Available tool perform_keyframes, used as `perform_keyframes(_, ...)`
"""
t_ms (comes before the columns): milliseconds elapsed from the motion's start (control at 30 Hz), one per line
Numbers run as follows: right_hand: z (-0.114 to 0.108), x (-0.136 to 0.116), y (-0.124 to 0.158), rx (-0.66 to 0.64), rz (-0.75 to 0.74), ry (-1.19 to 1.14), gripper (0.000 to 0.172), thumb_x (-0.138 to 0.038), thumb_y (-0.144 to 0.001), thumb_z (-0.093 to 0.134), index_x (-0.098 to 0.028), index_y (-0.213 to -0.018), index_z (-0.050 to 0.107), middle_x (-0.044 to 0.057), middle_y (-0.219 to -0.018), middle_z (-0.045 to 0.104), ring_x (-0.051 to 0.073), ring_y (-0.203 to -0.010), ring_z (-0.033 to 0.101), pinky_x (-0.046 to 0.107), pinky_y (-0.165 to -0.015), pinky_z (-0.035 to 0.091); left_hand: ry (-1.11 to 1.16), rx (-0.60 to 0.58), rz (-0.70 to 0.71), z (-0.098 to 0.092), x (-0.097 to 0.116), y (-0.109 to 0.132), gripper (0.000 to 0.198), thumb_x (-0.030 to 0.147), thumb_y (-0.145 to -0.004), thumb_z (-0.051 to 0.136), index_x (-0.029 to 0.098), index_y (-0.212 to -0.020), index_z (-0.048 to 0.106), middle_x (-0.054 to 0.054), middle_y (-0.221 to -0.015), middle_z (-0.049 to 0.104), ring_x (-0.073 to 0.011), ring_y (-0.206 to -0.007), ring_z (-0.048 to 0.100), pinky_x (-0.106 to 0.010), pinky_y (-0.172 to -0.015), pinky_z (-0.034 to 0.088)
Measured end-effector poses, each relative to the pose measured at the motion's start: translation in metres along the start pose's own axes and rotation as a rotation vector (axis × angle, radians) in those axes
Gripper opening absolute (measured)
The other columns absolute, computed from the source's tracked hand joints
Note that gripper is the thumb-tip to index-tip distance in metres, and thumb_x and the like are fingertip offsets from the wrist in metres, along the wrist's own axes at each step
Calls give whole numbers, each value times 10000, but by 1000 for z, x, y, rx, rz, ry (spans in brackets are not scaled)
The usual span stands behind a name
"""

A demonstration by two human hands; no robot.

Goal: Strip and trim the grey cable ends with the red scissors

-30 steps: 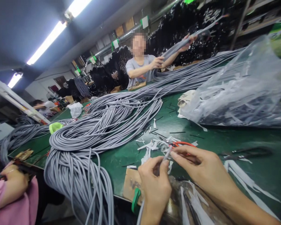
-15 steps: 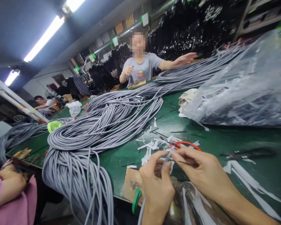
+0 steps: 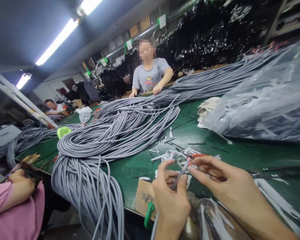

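My left hand (image 3: 171, 196) is closed around the end of a grey cable (image 3: 179, 175), gripping it just below its tip. My right hand (image 3: 220, 178) pinches the tip of that same cable, fingers pressed together. Both hands hover over the near edge of the green table (image 3: 140, 165). Red-handled scissors (image 3: 193, 155) lie among white paper scraps (image 3: 165, 155) just beyond my fingers.
A big heap of grey cables (image 3: 110, 136) runs across the table and hangs over its near edge. A clear plastic bag of scraps (image 3: 262, 100) sits at the right. A person in a grey shirt (image 3: 150, 76) sits opposite; a pink-sleeved arm (image 3: 15, 200) at the left.
The person opposite lowered both arms from the lifted cables onto the table. My hands stayed together on the cable end, shifting slightly right and down in the view.
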State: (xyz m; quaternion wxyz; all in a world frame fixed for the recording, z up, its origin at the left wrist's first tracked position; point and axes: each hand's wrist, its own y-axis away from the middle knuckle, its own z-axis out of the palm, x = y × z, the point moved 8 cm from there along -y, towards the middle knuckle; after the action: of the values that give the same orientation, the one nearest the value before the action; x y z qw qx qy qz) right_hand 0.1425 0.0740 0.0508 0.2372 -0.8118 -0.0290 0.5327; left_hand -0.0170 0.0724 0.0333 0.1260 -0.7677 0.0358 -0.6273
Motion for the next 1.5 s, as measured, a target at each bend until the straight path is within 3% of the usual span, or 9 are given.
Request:
perform_keyframes(133, -12, -40, 12, 211, -458, 480, 277, -398, -981, 444, -210, -876, 618, 54, -756, 716, 202, -630, 654, 310, -549, 413, -5, 57, 32, -4, 0, 0, 124, 145, -780, 654, 162, -892, 704, -30, -706, 700, -148, -625, 671, -180, -564, 520)
perform_keyframes(267, -5, -64, 18, 203, -750, 626, 218, -206, -997, 412, -208, -848, 570, 32, -692, 701, 213, -656, 614, 350, -617, 349, -43, 29, 135, -3, 8, 1, 201, 103, -794, 610, 171, -911, 759, -67, -822, 757, -183, -724, 706, -230, -658, 565)
perform_keyframes(533, -5, -68, 16, 165, -783, 536, 225, -141, -945, 470, -215, -780, 604, 7, -679, 710, 193, -653, 592, 358, -649, 351, -70, -5, 202, -1, 18, 2, 245, 68, -799, 597, 172, -942, 766, -67, -858, 771, -187, -761, 716, -248, -714, 577)
perform_keyframes(667, -6, -52, 8, 95, -618, 317, 275, -271, -953, 483, -230, -724, 629, -2, -666, 706, 177, -627, 621, 324, -622, 431, -58, -11, 187, 0, 16, 3, 243, 72, -791, 596, 174, -925, 772, -60, -828, 770, -176, -717, 711, -217, -656, 566)
perform_keyframes(900, 18, -9, -2, -247, 36, -192, 457, -637, -782, 608, -214, -624, 682, 29, -616, 689, 200, -591, 656, 258, -544, 537, -59, -63, 157, 4, 10, 2, 190, 125, -779, 630, 168, -892, 776, -71, -790, 767, -186, -652, 695, -227, -588, 553)
perform_keyframes(1000, 5, -12, -5, -158, 94, -273, 484, -684, -695, 668, -212, -585, 673, 37, -582, 649, 198, -570, 625, 259, -514, 522, -21, -56, 83, 4, 7, 0, 187, 144, -779, 635, 157, -913, 765, -65, -757, 749, -180, -625, 684, -218, -545, 540)
perform_keyframes(1167, -28, 3, -14, 132, 173, -443, 405, -618, -635, 766, -238, -624, 624, -22, -477, 470, 102, -375, 376, 226, -330, 358, -26, 20, -17, -1, 5, 2, 179, 99, -747, 645, 161, -898, 718, -4, -630, 655, -140, -556, 639, -184, -510, 481)
perform_keyframes(1367, 24, 22, -1, -217, 300, -309, 402, -506, -563, 789, -186, -799, 735, 56, -727, 713, 224, -646, 677, 296, -589, 576, -25, 4, 30, -2, 9, 2, 84, 90, -770, 630, 174, -782, 626, -3, -652, 657, -148, -594, 648, -198, -554, 488)
perform_keyframes(1500, 31, 18, -1, -229, 269, -342, 310, -499, -629, 725, -189, -649, 739, 62, -679, 730, 241, -669, 695, 292, -623, 578, -57, -7, 91, -1, 14, 3, 142, 47, -755, 617, 177, -701, 604, -1, -656, 655, -146, -604, 643, -191, -548, 472)
